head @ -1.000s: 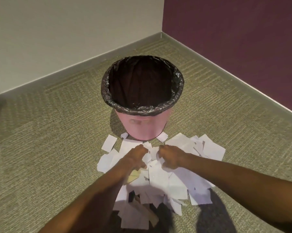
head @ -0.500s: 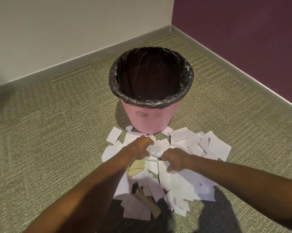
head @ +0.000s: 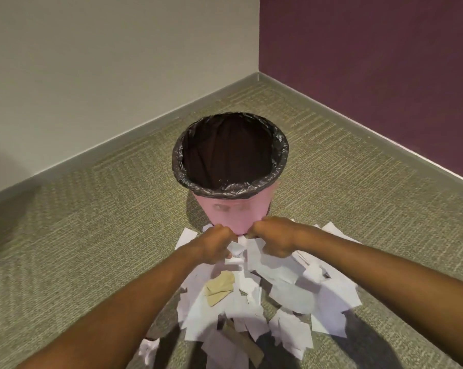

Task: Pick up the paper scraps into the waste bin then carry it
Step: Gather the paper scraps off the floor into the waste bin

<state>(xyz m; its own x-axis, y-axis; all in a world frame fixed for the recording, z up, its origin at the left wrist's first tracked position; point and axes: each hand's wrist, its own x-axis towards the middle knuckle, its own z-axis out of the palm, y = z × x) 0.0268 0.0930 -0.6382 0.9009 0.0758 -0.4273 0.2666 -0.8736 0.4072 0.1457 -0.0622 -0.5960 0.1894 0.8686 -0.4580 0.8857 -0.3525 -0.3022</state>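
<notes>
Since a moment ago we have drawn both hands up off the pile: our left hand (head: 216,245) and right hand (head: 274,239) are now curled shut on a clump of paper scraps (head: 237,250), just in front of the pink waste bin (head: 231,209), so we judge the first load is gathered and ready to lift over the rim. Most scraps (head: 283,296) still litter the carpet (head: 91,235) on our side of the bin, which stands well clear of both walls, its lined mouth open.
</notes>
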